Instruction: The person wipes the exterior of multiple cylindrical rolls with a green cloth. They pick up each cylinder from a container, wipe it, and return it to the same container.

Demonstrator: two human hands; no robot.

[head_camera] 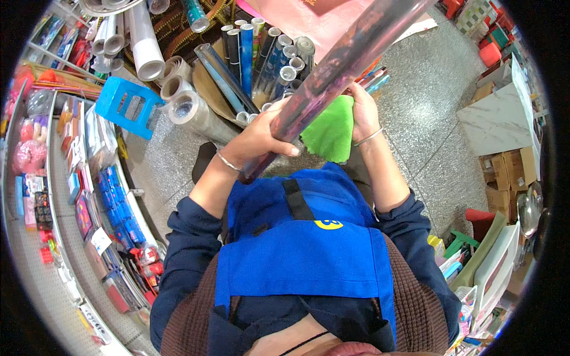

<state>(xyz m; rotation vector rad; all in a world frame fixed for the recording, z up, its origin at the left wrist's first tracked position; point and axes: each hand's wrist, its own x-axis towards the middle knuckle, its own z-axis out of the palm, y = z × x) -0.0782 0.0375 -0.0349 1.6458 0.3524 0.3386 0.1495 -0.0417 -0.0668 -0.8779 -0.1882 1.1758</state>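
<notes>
My left hand (260,135) grips the lower part of a long, plastic-wrapped roll (334,80) with a dark purple and pink pattern. The roll slants from my apron up to the top right, past the picture's edge. On the roll's right side, my right hand (364,111) holds a green cloth (331,129) with a scalloped edge. The cloth hangs down from the fingers, partly behind the roll. Straight ahead, several upright rolls (246,58) in dark, blue and clear wrapping stand in a cardboard box (213,95).
Clear plastic film rolls (182,107) and a blue plastic stool (129,104) stand at left. Stocked shelves (67,213) curve along the left side. Pink sheeting (294,22) spreads at the top. At right are a marble-patterned board (498,115) and cardboard boxes (507,171) on the speckled floor (423,102).
</notes>
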